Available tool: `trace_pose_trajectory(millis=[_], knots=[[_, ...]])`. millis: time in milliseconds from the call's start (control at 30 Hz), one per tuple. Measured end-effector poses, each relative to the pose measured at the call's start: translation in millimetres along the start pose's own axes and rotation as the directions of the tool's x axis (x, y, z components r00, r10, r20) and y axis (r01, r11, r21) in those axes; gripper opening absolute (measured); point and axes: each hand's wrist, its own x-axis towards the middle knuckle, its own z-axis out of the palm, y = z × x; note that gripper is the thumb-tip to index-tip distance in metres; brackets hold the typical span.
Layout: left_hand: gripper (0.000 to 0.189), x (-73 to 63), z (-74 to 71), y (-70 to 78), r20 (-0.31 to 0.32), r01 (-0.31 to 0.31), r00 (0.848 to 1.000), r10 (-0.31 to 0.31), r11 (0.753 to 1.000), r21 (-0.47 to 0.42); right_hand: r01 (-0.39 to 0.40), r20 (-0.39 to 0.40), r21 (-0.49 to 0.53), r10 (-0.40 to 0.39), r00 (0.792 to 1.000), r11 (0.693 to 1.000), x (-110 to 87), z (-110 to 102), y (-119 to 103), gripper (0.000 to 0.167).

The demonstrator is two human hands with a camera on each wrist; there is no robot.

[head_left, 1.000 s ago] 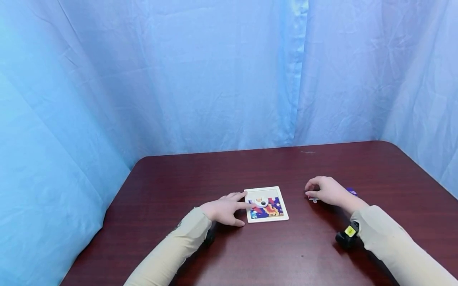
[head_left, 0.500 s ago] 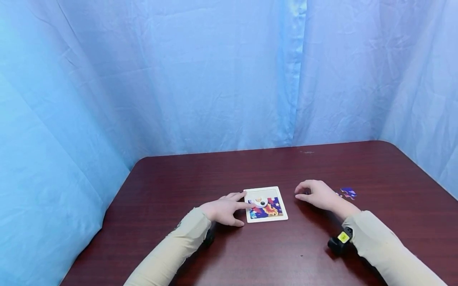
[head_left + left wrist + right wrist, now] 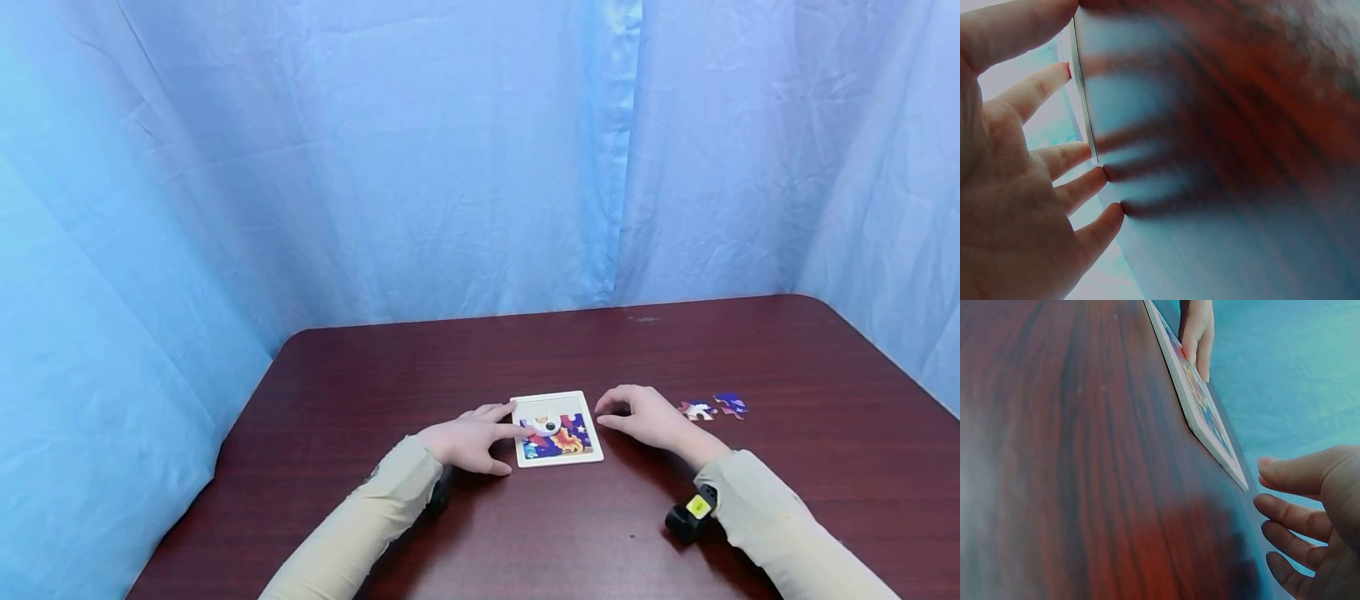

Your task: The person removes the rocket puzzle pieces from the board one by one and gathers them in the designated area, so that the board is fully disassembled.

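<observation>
Beside a white puzzle tray (image 3: 597, 454), my left hand (image 3: 471, 442) has its fingers spread. Its fingertips touch the tray's left edge and the picture pieces. In the left wrist view its fingers (image 3: 1032, 94) are extended. The tray's lower part carries colourful puzzle pieces (image 3: 566, 439); its upper part shows bare board (image 3: 555, 407). Just off the tray's right side, my right hand (image 3: 645, 417) hovers low with bent fingers. In the right wrist view, the thumb and fingers (image 3: 1300, 519) show no distinct piece; whether a small one is pinched there cannot be made out.
Two loose puzzle pieces lie right of my right hand: a white and red one (image 3: 697, 410) and a purple one (image 3: 730, 406). The dark red-brown table (image 3: 420, 367) is bordered by blue curtains (image 3: 450, 167) at the back and sides.
My right hand has moved left from the loose pieces to the tray's right side, uncovering the white and red piece. My left hand has stayed at the tray.
</observation>
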Motion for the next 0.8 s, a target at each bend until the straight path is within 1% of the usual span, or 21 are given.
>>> trace_pose_trajectory(millis=[133,233,400,500,667,733,800], knots=[[0.061,0.2,0.3,-0.5,-0.005,-0.006,1.000,0.006,1.000,-0.002,-0.011,0.009,0.016,0.011,1.000,1.000,1.8,4.7,-5.1,0.007],[0.061,0.4,-0.1,-0.5,-0.006,-0.009,1.000,0.009,1.000,-0.004,-0.002,0.011,0.015,0.002,1.000,1.000,3.7,8.9,-8.3,0.012],[0.061,1.2,-0.5,-0.5,-0.001,-0.005,1.000,0.005,1.000,0.005,0.055,-0.003,-0.039,-0.055,0.998,0.998,8.9,16.5,-11.4,0.021],[0.061,2.3,-0.5,-0.9,0.002,-0.003,1.000,0.003,1.000,0.011,0.073,0.003,-0.065,-0.073,0.997,0.995,11.6,18.8,-12.7,0.024],[0.061,4.4,0.4,-0.3,-0.013,-0.011,1.000,0.011,1.000,0.026,0.059,0.021,-0.084,-0.058,0.998,0.995,13.4,20.7,-13.7,0.028],[0.060,5.1,1.1,0.9,-0.024,-0.018,1.000,0.019,0.999,0.039,0.046,0.027,-0.088,-0.044,0.999,0.995,13.7,21.2,-13.9,0.027],[0.060,5.4,1.5,3.1,-0.036,-0.033,0.999,0.035,0.998,0.061,0.050,0.035,-0.097,-0.047,0.998,0.994,13.9,21.5,-13.6,0.025]])
